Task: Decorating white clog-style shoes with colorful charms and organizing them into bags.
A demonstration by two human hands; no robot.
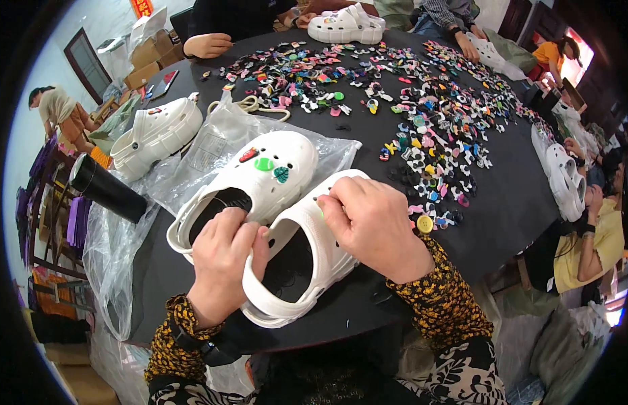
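Near the table's front edge a white clog (314, 239) lies tilted between my hands, its opening toward me. My left hand (226, 253) is closed on the side of its opening, by the heel strap. Over the toe end, my right hand (371, 226) is closed, thumb and fingers on the upper; a bit of green shows by the thumb, too small to name. Touching it on the left is a second white clog (293, 155), bearing a red charm (248, 155), a round green charm (264, 164) and a leaf-shaped green charm (281, 175).
Many small colourful charms (422, 128) spread over the black table (489, 229). A clear plastic bag (206, 152), another white clog (158, 131) and a black tumbler (108, 189) are at left. Other people sit around, one with a hand (208, 45) at the far edge.
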